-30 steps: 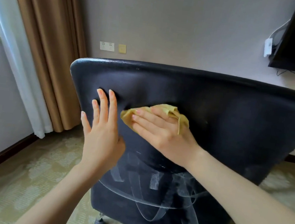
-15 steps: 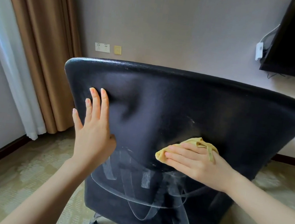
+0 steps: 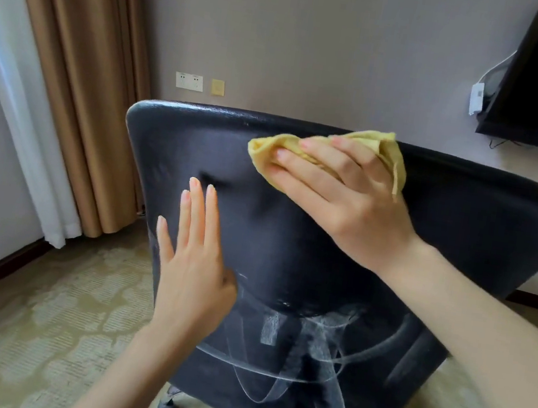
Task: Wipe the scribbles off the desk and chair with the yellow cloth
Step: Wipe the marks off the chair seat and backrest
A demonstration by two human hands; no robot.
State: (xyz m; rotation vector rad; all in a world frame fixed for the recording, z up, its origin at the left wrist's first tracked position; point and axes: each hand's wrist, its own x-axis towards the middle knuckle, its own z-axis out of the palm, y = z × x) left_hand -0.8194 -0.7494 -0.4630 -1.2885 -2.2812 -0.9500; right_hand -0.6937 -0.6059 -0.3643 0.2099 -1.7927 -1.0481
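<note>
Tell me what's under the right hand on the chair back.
The yellow cloth lies under the right hand, pressed against the chair back near its top edge. Any scribbles beneath the cloth are hidden.

- My cloth (image 3: 387,153) is pale yellow.
- The chair (image 3: 290,241) before me is black, with whitish smeared scribbles (image 3: 322,332) across its lower half.
- One curtain (image 3: 82,73) is tan-brown, the sheer (image 3: 16,99) beside it white.
- The carpet (image 3: 36,326) is beige with a pale blotchy pattern.
- The wall (image 3: 318,38) is grey-mauve.
</note>
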